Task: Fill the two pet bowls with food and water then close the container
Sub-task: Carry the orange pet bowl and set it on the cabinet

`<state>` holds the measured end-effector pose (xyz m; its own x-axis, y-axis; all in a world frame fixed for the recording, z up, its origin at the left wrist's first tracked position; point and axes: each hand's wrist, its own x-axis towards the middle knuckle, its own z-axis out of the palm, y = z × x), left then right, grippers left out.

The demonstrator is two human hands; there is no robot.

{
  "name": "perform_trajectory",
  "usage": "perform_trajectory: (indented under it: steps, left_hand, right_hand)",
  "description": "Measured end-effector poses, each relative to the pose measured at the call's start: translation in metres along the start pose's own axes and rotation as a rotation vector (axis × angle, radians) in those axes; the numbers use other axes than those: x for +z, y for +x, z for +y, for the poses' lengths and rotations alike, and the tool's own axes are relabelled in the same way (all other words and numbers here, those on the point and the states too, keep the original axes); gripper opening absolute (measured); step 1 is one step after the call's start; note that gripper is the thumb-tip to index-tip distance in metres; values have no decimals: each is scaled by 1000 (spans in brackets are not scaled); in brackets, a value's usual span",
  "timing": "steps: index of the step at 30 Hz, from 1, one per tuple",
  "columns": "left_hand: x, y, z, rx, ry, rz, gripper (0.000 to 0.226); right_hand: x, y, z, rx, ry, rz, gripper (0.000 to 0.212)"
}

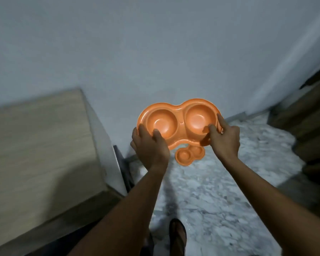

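An orange double pet bowl (180, 115) is held up in the air in front of me, both of its round wells empty. My left hand (149, 145) grips its left rim, thumb inside the left well. My right hand (224, 138) grips its right rim, thumb inside the right well. A second orange double bowl (189, 156) lies on the marble floor below, next to the wall, and looks empty.
A light wooden cabinet top (39, 145) stands at the left, with a dark gap beside it. A pale wall (155, 52) fills the background. White marble floor (220, 191) stretches ahead. Dark wooden furniture (310, 117) stands at the right. My sandalled foot (177, 235) is at the bottom.
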<state>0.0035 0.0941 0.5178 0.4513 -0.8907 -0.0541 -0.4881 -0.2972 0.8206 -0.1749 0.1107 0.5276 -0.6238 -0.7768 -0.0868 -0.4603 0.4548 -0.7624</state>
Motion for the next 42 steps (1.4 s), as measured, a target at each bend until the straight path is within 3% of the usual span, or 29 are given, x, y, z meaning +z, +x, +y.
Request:
perform_trajectory:
  steps: [5,9,15,22,26,31,42]
  left_hand:
    - [-183,-59,30,142,-111,78,31]
    - [-322,-66,21,215,-191,132,29]
    - [-509,-58,-34,173,-96,204,34]
    - [-684,-26,-153,24,84,320,32]
    - [-754,-26,-224,-80,88,358,38]
    - [-817,9,-313,-167,85,294,48]
    - [-852,150,-419,-63,138,-32,43]
  right_hand:
    - [-80,-138,-90,-112,88,76,52]
    - [-83,-241,-149,-165,189,-15,68]
    - [-25,-379,-230,-254,236,-233,83]
    - [112,-488,-314,-460,155,-558,82]
    - [180,-556,-339,-516,88,-731,87]
    - [257,-625,-357,-499,-16,-828,91]
    - [388,-671,-375,-193,-65,-613,79]
